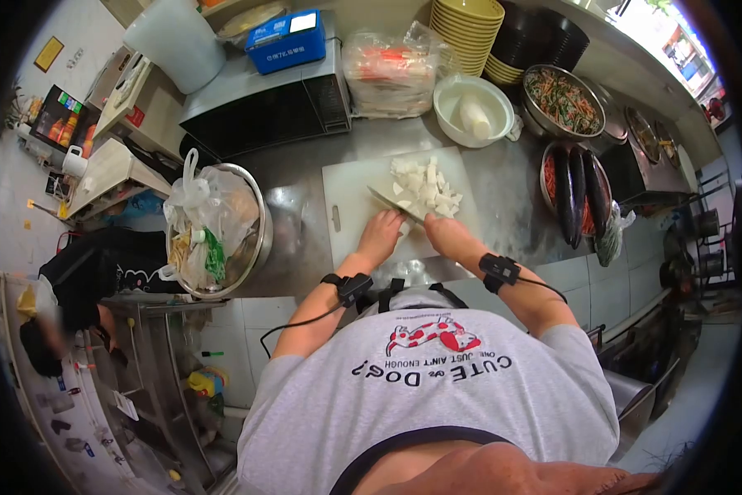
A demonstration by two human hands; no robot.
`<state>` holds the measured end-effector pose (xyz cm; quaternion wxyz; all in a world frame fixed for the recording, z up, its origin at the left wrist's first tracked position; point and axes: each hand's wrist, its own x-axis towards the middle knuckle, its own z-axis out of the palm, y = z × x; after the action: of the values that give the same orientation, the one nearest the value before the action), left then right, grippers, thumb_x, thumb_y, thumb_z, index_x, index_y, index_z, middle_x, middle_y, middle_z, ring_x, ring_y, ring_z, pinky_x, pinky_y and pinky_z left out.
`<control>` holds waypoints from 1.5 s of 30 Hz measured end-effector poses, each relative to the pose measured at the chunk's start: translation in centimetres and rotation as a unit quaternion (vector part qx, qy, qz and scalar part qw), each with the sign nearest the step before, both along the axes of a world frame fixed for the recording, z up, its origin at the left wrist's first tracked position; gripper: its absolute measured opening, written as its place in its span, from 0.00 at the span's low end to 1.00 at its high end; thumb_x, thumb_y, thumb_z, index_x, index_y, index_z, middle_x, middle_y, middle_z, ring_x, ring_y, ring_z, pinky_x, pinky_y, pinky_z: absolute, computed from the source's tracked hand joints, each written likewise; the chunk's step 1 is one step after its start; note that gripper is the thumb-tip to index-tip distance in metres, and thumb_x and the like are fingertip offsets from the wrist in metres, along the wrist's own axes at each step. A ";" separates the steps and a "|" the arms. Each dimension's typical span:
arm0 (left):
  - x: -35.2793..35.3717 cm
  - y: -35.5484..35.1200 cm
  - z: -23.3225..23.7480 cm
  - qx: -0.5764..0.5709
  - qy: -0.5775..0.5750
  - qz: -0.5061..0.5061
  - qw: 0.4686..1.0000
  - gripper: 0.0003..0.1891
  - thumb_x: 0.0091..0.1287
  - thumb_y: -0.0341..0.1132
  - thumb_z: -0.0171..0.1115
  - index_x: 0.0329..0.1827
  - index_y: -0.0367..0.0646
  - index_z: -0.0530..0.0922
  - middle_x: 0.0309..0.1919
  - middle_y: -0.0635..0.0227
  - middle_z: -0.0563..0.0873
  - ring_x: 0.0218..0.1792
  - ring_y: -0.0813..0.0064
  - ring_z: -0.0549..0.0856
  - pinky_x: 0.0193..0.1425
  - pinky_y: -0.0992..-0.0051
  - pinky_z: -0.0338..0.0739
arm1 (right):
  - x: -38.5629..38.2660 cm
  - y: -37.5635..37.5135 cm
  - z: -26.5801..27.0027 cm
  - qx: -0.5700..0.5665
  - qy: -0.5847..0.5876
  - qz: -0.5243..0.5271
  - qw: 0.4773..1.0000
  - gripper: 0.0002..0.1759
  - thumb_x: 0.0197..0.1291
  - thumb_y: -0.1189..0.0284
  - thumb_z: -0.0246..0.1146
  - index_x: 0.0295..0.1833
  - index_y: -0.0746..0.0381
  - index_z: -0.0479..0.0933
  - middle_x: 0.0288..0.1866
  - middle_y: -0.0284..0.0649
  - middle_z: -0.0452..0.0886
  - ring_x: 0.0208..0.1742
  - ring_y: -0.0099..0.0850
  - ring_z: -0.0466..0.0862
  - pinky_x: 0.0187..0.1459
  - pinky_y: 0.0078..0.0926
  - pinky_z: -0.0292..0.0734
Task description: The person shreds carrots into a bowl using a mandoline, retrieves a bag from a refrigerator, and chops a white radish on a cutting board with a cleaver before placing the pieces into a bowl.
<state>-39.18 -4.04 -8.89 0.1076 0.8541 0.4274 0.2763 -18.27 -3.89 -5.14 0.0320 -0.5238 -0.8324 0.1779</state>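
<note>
My right hand (451, 236) is closed around the handle of a kitchen knife (394, 201), whose blade points to the upper left over a white cutting board (350, 191). My left hand (380, 234) rests on the board beside the blade with its fingers curled down. A small piece of white radish (405, 227) shows at those fingertips, partly hidden by the hand. Beyond the blade lies a loose heap of cut white radish (428, 188). A peeled white radish (475, 115) sits in a white bowl (447, 111) behind the board.
A metal basin (263, 235) with plastic bags stands left of the board. Eggplants (579, 194) lie across a bowl of shredded red food at right, below a bowl of mixed shredded vegetables (565, 103). A microwave (263, 111) is behind. Another person (107, 260) bends at far left.
</note>
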 end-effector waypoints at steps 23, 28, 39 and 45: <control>-0.2 -0.3 -1.0 -0.044 -0.018 0.010 0.999 0.17 0.55 0.27 0.65 0.49 0.40 0.78 0.50 0.60 0.79 0.55 0.55 0.76 0.58 0.61 0.72 | -0.9 -0.9 2.4 -0.020 0.027 -0.014 0.999 0.06 0.63 0.75 0.51 0.40 0.68 0.69 0.27 0.58 0.82 0.32 0.57 0.84 0.35 0.53 0.78; -0.1 -0.2 -0.7 -0.042 -0.026 0.017 0.999 0.15 0.57 0.28 0.64 0.48 0.40 0.79 0.49 0.59 0.79 0.54 0.55 0.76 0.58 0.61 0.72 | -1.0 -0.5 0.3 -0.012 0.003 -0.024 1.000 0.07 0.64 0.73 0.52 0.40 0.68 0.68 0.27 0.58 0.81 0.32 0.58 0.83 0.35 0.53 0.77; -0.4 -0.1 -0.8 0.003 -0.059 0.005 0.998 0.14 0.56 0.29 0.65 0.46 0.40 0.78 0.47 0.59 0.80 0.52 0.55 0.77 0.54 0.60 0.73 | -1.3 -0.7 1.5 -0.007 0.024 -0.018 1.000 0.07 0.64 0.73 0.52 0.39 0.67 0.69 0.25 0.57 0.81 0.30 0.56 0.83 0.33 0.53 0.78; -0.2 -0.4 -1.3 0.005 -0.034 0.016 0.999 0.16 0.55 0.28 0.65 0.47 0.40 0.79 0.47 0.60 0.80 0.52 0.56 0.78 0.55 0.60 0.73 | -1.6 -0.8 0.0 -0.022 0.020 -0.059 0.998 0.08 0.64 0.72 0.52 0.38 0.67 0.70 0.25 0.59 0.81 0.31 0.58 0.83 0.35 0.55 0.78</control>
<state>-39.38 -4.42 -10.18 0.1129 0.8379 0.4356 0.3088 -19.83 -4.71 -5.10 0.0476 -0.5689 -0.7952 0.2041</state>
